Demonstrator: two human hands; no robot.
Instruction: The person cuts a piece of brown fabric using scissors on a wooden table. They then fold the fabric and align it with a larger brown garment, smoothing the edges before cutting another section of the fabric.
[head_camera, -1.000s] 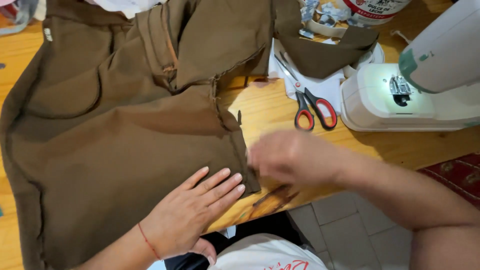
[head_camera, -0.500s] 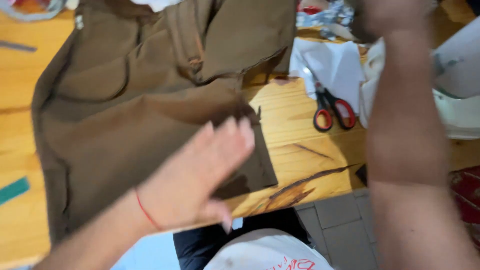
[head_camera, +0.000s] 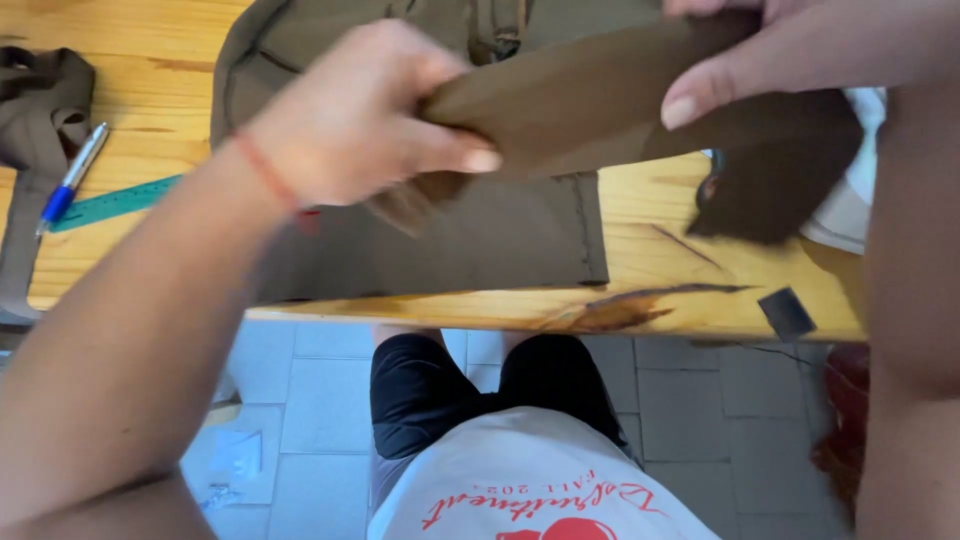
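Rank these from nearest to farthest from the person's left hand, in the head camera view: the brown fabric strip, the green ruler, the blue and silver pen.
1. Brown fabric strip: gripped in the left hand itself, stretching right.
2. Green ruler: flat on the wooden table, left of the hand.
3. Blue and silver pen: farther left, beside the ruler's far end.

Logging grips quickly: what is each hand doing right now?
Left hand: closed on one end of the brown fabric strip.
Right hand: pinching the strip's other end.
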